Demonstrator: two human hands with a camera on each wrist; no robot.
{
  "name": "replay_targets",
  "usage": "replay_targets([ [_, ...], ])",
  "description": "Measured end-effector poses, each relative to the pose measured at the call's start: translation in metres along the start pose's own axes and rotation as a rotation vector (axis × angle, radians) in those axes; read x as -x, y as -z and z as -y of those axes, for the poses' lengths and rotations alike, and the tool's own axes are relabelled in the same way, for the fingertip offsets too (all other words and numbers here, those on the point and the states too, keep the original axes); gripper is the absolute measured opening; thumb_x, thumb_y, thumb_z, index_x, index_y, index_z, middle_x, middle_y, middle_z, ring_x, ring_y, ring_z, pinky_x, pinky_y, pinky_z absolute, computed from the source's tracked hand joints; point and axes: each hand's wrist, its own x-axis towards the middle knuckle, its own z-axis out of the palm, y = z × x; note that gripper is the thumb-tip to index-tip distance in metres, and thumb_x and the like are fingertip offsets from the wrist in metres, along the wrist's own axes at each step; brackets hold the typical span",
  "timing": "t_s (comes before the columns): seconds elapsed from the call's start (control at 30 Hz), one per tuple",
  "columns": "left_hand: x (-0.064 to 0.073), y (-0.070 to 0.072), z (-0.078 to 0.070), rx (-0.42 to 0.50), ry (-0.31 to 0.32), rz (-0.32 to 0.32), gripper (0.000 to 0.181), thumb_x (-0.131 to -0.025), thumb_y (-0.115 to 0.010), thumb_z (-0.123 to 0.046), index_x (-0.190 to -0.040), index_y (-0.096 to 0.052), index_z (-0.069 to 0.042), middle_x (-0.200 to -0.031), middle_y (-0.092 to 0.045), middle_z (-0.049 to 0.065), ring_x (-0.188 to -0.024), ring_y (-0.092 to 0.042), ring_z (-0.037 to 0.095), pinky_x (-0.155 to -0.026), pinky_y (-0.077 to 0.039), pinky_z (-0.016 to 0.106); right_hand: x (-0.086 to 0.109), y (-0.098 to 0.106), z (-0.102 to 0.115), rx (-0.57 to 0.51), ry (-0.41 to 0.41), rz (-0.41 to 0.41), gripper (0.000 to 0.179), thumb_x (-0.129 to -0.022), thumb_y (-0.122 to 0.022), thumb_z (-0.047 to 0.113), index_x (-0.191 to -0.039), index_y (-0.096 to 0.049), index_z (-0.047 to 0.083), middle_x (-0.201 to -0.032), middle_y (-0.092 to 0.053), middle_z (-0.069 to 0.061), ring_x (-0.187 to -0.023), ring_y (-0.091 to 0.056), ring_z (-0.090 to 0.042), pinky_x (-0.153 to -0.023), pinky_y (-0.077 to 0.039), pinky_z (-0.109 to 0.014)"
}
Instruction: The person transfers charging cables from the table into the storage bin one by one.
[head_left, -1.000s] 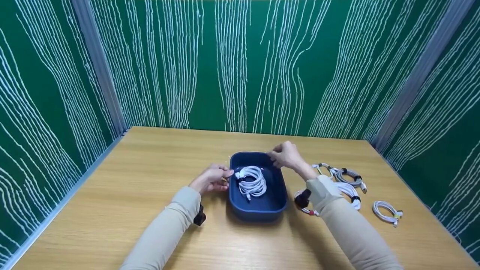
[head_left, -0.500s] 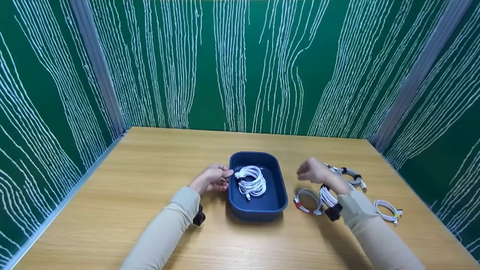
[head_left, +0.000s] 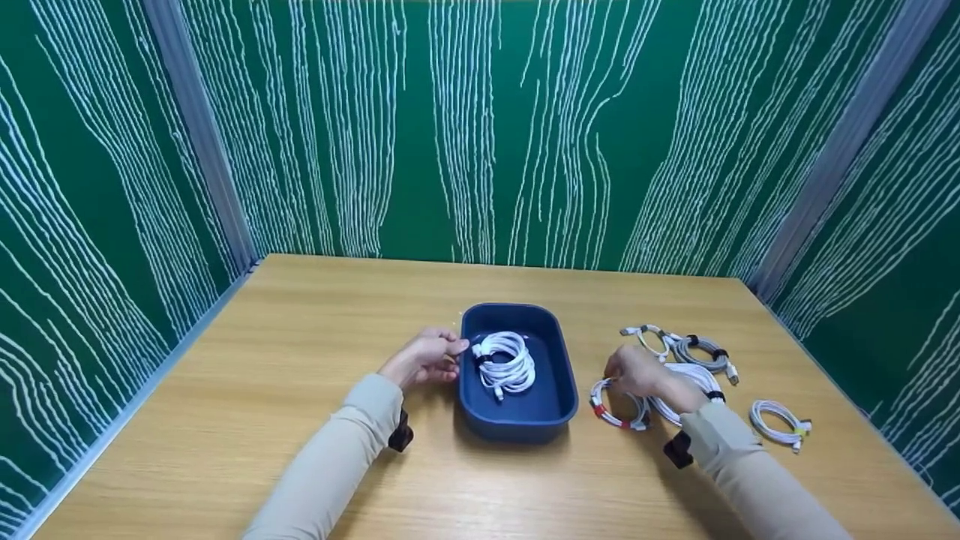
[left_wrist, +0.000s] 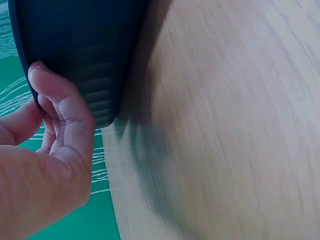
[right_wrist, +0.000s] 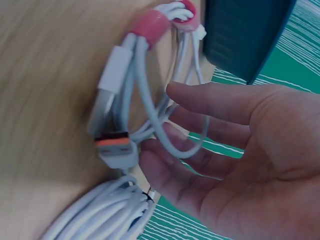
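Observation:
In the head view, my left hand [head_left: 429, 356] grips the left rim of a dark blue bin [head_left: 551, 375], thumb at the edge and fingers outside the wall. Inside the bin lies a coiled white cable [head_left: 510, 375] with a black tie. My right hand [head_left: 637, 371] is right of the bin, low over a coiled white charging cable [right_wrist: 143, 85] bound with red ties. In the right wrist view its thumb and fingers reach about this coil, with a gap between them. A USB plug [right_wrist: 118, 150] with an orange inside hangs at the coil's lower end.
A thick white cable coil [head_left: 701, 375] lies just right of my right hand, partly hidden by it. Behind it are a grey cable coil [head_left: 679, 352] and a thin white cable [head_left: 645, 328]. A yellow-tied coil [head_left: 765, 431] lies farther right. Green walls [head_left: 420, 187] enclose the table.
My right hand has moved from the bin's far right corner to the right and nearer, down to the red-tied cable. The left hand stays at the rim; the bin holds its place.

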Motion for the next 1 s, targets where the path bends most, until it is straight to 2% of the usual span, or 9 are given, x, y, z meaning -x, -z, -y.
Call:
replay_targets([
  [0.1, 0.000, 0.000, 0.002, -0.005, -0.009, 0.004, 0.013, -0.095, -0.058, -0.013, -0.091, -0.046, -0.013, -0.069, -0.050, 0.002, -0.053, -0.050, 0.013, -0.048, -0.047, 0.020, 0.001, -0.003, -0.003, 0.000, 0.020, -0.022, 0.010, -0.061, -0.069, -0.004, -0.071, -0.071, -0.002, -0.063, -0.066, -0.009, -0.056, -0.051, -0.009, -0.050, -0.042, -0.021],
  [0.2, 0.000, 0.000, 0.003, -0.006, -0.016, 0.001, 0.013, -0.095, -0.059, -0.012, -0.091, -0.047, -0.012, -0.069, -0.049, 0.002, -0.053, -0.050, 0.013, -0.047, -0.047, 0.020, 0.002, -0.002, -0.004, -0.001, 0.003, -0.017, 0.010, -0.061, -0.070, -0.002, -0.071, -0.070, -0.001, -0.062, -0.065, -0.007, -0.056, -0.049, -0.008, -0.050, -0.040, -0.022],
  [0.4, 0.000, 0.000, 0.003, 0.001, -0.009, -0.002, 0.012, -0.095, -0.059, -0.013, -0.092, -0.047, -0.012, -0.070, -0.050, 0.002, -0.053, -0.051, 0.013, -0.047, -0.047, 0.019, 0.002, 0.008, -0.004, -0.134, -0.135, 0.094, 0.013, -0.067, -0.072, -0.002, -0.078, -0.066, -0.004, -0.071, -0.063, -0.009, -0.064, -0.049, -0.011, -0.057, -0.042, -0.024],
  [0.53, -0.001, 0.000, 0.004, 0.005, -0.005, -0.002, 0.012, -0.095, -0.059, -0.013, -0.092, -0.047, -0.012, -0.070, -0.050, 0.002, -0.054, -0.050, 0.013, -0.047, -0.047, 0.019, 0.002, 0.015, -0.006, -0.205, -0.193, 0.151, 0.015, -0.071, -0.074, 0.000, -0.083, -0.066, -0.004, -0.076, -0.065, -0.009, -0.066, -0.051, -0.011, -0.058, -0.043, -0.023],
  [0.77, 0.000, 0.000, 0.002, 0.003, 0.001, -0.004, 0.013, -0.095, -0.059, -0.014, -0.090, -0.047, -0.013, -0.070, -0.049, 0.001, -0.056, -0.050, 0.013, -0.048, -0.047, 0.019, 0.000, 0.027, -0.008, -0.281, -0.374, 0.201, 0.021, -0.083, -0.075, 0.018, -0.096, -0.067, 0.003, -0.086, -0.063, -0.007, -0.072, -0.053, -0.016, -0.058, -0.045, -0.026],
  [1.0, 0.000, 0.000, 0.001, 0.001, -0.003, -0.002, 0.012, -0.095, -0.059, -0.014, -0.092, -0.047, -0.013, -0.072, -0.049, 0.001, -0.056, -0.050, 0.012, -0.047, -0.047, 0.018, -0.009, 0.041, -0.005, -0.295, -0.351, 0.174, 0.021, -0.083, -0.072, 0.012, -0.097, -0.065, -0.002, -0.083, -0.064, -0.008, -0.061, -0.054, -0.012, -0.053, -0.048, -0.025],
])
